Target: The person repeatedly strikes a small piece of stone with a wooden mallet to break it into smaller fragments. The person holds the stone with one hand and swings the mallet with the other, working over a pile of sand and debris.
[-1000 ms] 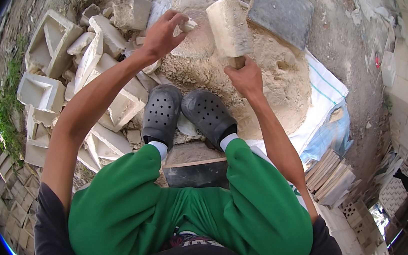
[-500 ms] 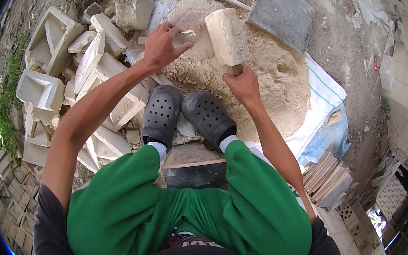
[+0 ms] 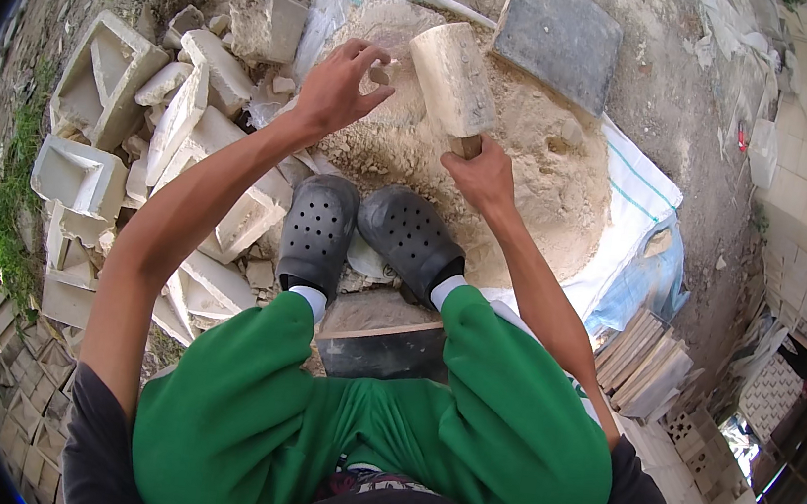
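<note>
One mallet (image 3: 453, 78) stands over pale crushed powder (image 3: 537, 173) on a white sheet (image 3: 637, 191).
Right hand (image 3: 480, 173) is clenched around its handle; left hand (image 3: 337, 93) hovers near the mallet's head, fingers curved and parted from the thumb; whether they grip a fragment, I cannot tell. Broken pale blocks (image 3: 179, 122) lie leftward.

Green trousers (image 3: 380, 414), grey perforated clogs (image 3: 410, 233)

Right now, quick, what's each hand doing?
Left hand: open, its palm mostly hidden from view.
Right hand: closed, holding the pale mallet by its handle.
</note>
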Tool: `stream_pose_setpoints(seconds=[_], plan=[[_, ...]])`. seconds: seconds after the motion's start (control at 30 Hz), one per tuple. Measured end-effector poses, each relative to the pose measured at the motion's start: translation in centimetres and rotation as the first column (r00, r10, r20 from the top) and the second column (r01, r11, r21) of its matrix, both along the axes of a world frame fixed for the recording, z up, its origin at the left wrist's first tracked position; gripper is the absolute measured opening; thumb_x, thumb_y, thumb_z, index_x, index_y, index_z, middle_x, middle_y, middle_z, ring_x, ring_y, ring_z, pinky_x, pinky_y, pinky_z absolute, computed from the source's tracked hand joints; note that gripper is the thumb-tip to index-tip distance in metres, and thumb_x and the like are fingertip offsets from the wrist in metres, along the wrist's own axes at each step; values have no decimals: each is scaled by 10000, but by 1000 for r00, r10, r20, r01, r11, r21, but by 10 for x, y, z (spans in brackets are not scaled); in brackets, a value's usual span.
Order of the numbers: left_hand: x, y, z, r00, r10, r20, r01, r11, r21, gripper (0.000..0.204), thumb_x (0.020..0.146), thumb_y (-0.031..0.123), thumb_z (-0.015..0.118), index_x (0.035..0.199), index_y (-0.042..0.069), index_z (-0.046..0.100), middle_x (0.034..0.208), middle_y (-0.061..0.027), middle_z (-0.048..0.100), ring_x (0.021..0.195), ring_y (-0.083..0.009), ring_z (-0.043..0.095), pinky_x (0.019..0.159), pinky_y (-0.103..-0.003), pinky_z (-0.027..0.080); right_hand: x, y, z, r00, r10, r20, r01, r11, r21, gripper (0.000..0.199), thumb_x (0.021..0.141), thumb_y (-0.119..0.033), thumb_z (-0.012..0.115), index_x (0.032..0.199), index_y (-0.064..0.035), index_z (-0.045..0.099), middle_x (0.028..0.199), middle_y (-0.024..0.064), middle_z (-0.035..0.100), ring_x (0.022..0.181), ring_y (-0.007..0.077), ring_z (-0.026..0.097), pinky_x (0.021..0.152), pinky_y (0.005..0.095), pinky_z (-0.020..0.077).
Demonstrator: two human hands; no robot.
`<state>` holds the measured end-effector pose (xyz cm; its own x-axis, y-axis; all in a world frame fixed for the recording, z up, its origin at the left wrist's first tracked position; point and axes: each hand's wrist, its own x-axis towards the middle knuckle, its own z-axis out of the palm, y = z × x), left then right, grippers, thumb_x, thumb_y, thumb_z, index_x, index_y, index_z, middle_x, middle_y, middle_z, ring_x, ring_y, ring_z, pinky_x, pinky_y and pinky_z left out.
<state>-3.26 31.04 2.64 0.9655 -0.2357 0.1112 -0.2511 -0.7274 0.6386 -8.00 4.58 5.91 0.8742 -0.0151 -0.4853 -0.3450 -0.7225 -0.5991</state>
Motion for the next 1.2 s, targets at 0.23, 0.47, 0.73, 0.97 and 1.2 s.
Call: stream_pose_setpoints(seconds=[0.23,0.47,0.73,0.97,1.2], plan=[[-7,5,-7,982,60,-181,-79,992,-99,355,862,276,790,1086,54,627,1106,-163,636,972,-334,659,802,-447,534,-1,-1,-1,1000,10,-4,-10,1000,-4,452,732,-328,744,973,50,685,854,187,734,782,289,712,753,386,547],[5,-3,-8,985,163,-49,-167,981,-101,323,873,248,783,1076,33,652,1040,-165,656,882,-304,683,795,-413,545,2,9,8,993,4,121,-7,1000,20,466,757,-327,771,974,75,679,851,220,732,796,325,724,749,398,556],[-7,-15,-9,907,163,-389,-302,895,-330,322,899,247,758,1102,19,655,1098,-170,694,900,-261,727,764,-364,580,0,26,-3,988,46,144,-46,999,-3,472,794,-329,733,1088,33,659,864,278,717,832,455,712,781,494,564],[-11,-19,1,888,176,-426,-328,890,-316,441,846,243,813,1180,12,640,1123,-171,705,887,-251,723,781,-360,583,3,30,-2,989,65,131,-72,996,45,549,813,-350,723,1211,17,631,944,281,725,915,456,711,814,496,569],[-7,-8,-14,956,223,-191,-265,935,-234,445,840,244,811,1179,7,647,1124,-172,693,931,-244,716,809,-355,580,10,20,1,987,68,147,-90,984,153,563,801,-343,756,1202,33,631,994,260,731,935,409,727,826,453,574]])
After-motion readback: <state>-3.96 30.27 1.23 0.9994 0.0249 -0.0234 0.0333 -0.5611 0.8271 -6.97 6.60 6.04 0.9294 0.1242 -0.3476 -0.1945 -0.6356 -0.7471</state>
